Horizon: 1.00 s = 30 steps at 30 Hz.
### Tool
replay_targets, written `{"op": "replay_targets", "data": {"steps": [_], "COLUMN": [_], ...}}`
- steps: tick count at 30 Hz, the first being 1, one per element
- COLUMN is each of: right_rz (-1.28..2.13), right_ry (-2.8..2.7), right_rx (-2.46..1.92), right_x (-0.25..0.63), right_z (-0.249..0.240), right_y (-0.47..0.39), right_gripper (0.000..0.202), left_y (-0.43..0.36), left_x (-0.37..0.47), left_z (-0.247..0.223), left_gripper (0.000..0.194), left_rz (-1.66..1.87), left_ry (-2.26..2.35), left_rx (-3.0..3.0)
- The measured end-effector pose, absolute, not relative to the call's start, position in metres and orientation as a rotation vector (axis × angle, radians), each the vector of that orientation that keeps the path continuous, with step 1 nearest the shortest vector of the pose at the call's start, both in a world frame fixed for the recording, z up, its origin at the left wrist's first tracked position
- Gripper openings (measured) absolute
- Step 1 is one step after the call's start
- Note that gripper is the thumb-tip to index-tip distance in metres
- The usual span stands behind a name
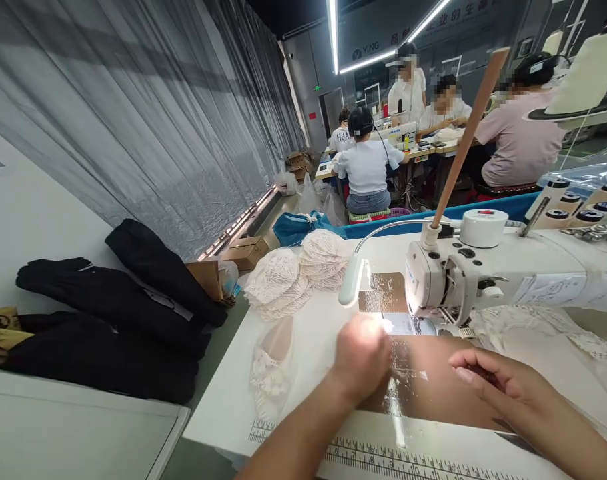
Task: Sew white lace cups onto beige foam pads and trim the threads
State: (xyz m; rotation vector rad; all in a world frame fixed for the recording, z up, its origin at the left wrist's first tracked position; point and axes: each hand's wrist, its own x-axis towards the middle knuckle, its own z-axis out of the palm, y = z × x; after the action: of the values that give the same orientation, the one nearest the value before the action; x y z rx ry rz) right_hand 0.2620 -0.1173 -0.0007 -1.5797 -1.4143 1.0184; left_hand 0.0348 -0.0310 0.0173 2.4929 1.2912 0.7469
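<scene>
My left hand (363,353) is closed in a fist over the shiny brown machine bed, just left of the needle area. The lamp's glare falls on it, and whatever its fingers may hold is hidden. To the right, my right hand (503,387) hovers over the brown plate, fingers curled inward and thumb close to the index finger; I cannot make out anything in it. Behind both hands stands the white sewing machine (553,253). A cream lace piece with a sheer cup (273,367) lies left of my left hand. More white lace fabric (538,333) lies under the machine arm.
Two stacks of cream lace pieces (278,283) sit at the table's back left. A small lamp (352,280) on a bent neck hangs over the bed. A printed ruler (383,457) runs along the front edge. Black covered bundles (113,320) lie left; several people work at machines behind.
</scene>
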Motion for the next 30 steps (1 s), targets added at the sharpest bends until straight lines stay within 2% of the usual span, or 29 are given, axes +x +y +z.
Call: {"op": "replay_targets", "data": {"steps": [5, 7, 10, 16, 22, 26, 30], "right_rz": [0.775, 0.633, 0.413, 0.214, -0.157, -0.218, -0.222], "right_ry": [-1.848, -2.006, -2.207, -2.336, -2.318, -2.269, -2.235], "right_rx": [-1.599, -1.584, -1.549, -1.553, -1.681, -1.776, -1.832], "right_x": [0.263, 0.259, 0.251, 0.249, 0.243, 0.237, 0.235], "right_z": [-0.007, -0.012, -0.025, -0.048, -0.049, -0.046, -0.046], "right_y": [-0.088, -0.083, -0.084, -0.089, -0.085, -0.078, -0.072], "right_gripper": [0.029, 0.031, 0.034, 0.035, 0.05, 0.058, 0.057], "left_y": [-0.049, -0.059, -0.062, -0.038, -0.026, -0.009, 0.007], "left_x": [0.099, 0.101, 0.087, 0.059, 0.065, 0.067, 0.067], "left_z": [-0.018, -0.015, -0.003, 0.003, -0.008, -0.025, -0.04], "left_gripper": [0.016, 0.009, 0.013, 0.022, 0.03, 0.03, 0.029], "left_rz": [0.517, 0.421, 0.339, 0.393, 0.454, 0.556, 0.64], "left_ry": [1.085, 1.015, 1.003, 0.863, 0.837, 0.75, 0.687], "left_rx": [2.637, 2.738, 2.782, 2.473, 2.586, 2.686, 2.739]}}
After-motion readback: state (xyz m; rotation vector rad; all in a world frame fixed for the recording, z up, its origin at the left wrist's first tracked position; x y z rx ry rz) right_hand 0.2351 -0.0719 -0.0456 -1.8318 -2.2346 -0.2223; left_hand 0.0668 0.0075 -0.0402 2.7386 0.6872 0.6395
